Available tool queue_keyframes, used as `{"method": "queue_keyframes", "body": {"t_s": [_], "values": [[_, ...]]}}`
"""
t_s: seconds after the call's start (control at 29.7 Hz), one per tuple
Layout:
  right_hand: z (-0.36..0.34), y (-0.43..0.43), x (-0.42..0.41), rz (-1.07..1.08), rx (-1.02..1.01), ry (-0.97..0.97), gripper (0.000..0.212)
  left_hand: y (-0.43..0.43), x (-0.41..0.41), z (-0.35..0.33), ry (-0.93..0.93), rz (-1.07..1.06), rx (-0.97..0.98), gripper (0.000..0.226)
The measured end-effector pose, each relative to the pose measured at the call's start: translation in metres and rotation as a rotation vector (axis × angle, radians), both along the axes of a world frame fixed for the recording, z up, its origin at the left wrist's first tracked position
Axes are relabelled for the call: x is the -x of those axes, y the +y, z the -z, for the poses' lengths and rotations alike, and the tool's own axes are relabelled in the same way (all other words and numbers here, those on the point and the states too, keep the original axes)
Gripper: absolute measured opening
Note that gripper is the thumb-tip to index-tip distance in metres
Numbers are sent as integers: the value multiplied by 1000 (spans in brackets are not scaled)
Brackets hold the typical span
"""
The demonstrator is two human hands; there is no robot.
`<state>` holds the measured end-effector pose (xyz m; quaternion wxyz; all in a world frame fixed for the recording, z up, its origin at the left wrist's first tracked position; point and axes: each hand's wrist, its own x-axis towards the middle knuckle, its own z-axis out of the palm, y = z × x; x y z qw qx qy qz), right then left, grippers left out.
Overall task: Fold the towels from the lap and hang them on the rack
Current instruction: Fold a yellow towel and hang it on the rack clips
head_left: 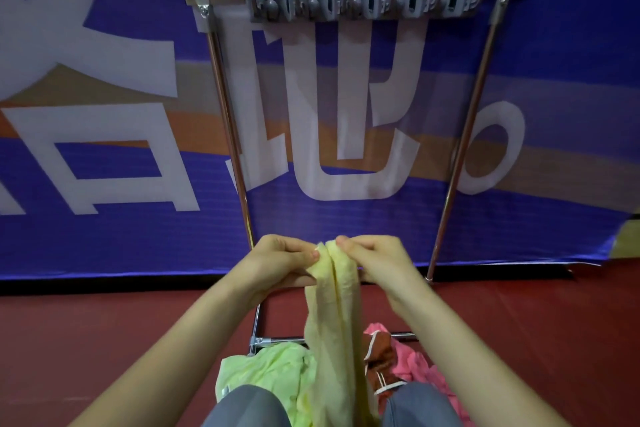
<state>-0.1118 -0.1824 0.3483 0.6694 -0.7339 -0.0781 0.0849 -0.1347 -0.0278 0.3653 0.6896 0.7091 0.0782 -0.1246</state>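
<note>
Before the rack [349,0], left hand [280,262] and right hand [375,260] pinch yellow towel [334,322]

The yellow towel [332,305] is thin, soft cloth with a crinkly matt look. The green towel [266,371], pink towel [415,360] and rust-brown cloth [379,350] with white piping look like similar matt fabric, the pink one maybe a bit fluffier. The rack [228,107] is shiny chrome-looking metal tubing that catches highlights, with dull grey plastic hooks [363,2] along the top bar; the banner [104,218] behind is a finely ribbed printed sheet with a slight sheen, the floor [104,340] is smooth matt dark red, and the trousers [249,406] are plain grey cloth.
</note>
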Motion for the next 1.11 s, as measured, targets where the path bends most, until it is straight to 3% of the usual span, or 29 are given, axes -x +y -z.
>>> {"method": "queue_keyframes", "body": {"t_s": [0.24,0.34,0.47,0.64,0.84,1.01,1.11], "values": [[5,11,11,-123,-102,251,47,0,5,11,10,-47,-130,31],[4,9,14,-168,-82,271,55,0,6,13,-61,-3,-252,23],[4,6,16,-218,-58,266,56,1,9,15,-116,37,-345,7],[8,6,18,-231,-90,271,46,4,12,14,-189,123,-486,23],[14,-1,23,-259,-43,42,12,8,17,11,-346,257,-502,24],[9,-17,15,-282,199,-268,32,4,21,0,-392,372,-455,25],[8,-25,8,-336,401,-347,24,3,23,-8,-418,415,-442,24]]}}
